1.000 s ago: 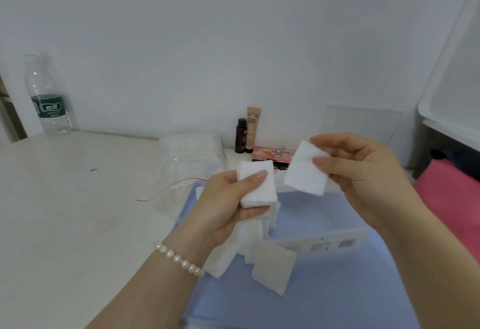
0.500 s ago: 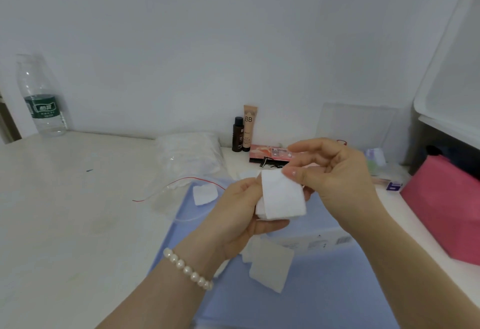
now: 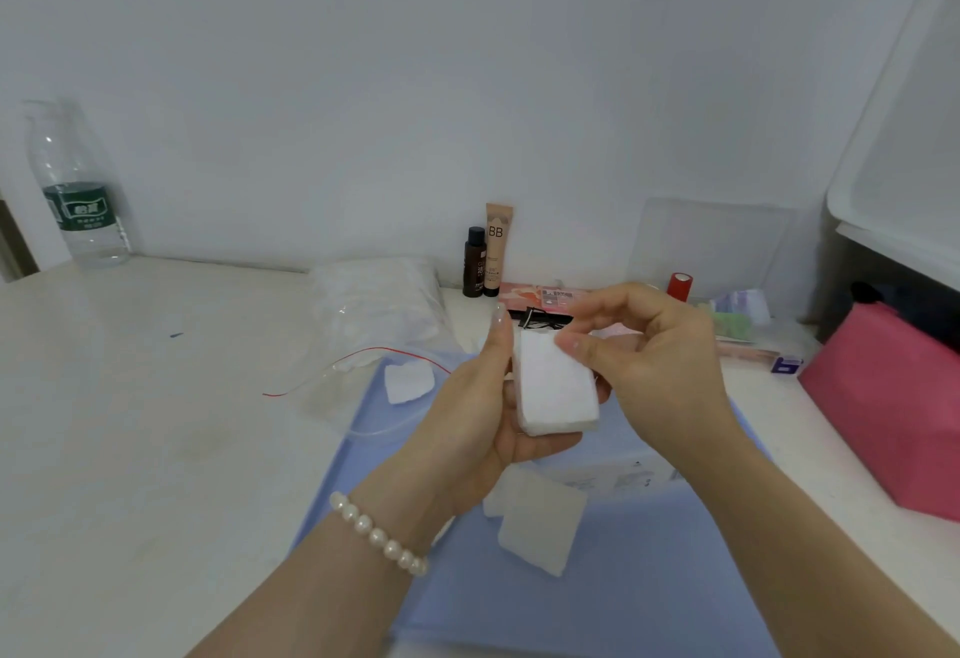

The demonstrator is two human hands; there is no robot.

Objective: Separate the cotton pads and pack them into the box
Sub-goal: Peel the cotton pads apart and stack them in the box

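Observation:
My left hand [image 3: 480, 418], with a pearl bracelet on the wrist, cradles a small stack of white square cotton pads [image 3: 556, 389] between palm and thumb. My right hand [image 3: 649, 353] is close on the right, its fingertips pinching the stack's top edge. Below the hands, more loose cotton pads [image 3: 540, 525] lie on the blue mat [image 3: 623, 579]. One single pad [image 3: 408, 379] lies at the mat's far left corner. The clear box [image 3: 618, 473] sits on the mat behind my hands, mostly hidden.
A clear plastic bag [image 3: 379, 314] with a red strip lies behind the mat. A water bottle [image 3: 78, 189] stands far left. Cosmetic tubes [image 3: 491, 252], a flat pink case [image 3: 545, 298] and small items line the wall. A pink pouch [image 3: 893, 397] sits at right.
My right hand brought its single pad leftward onto the stack in my left hand. Both hands now meet at the stack, which sits lower in the left palm.

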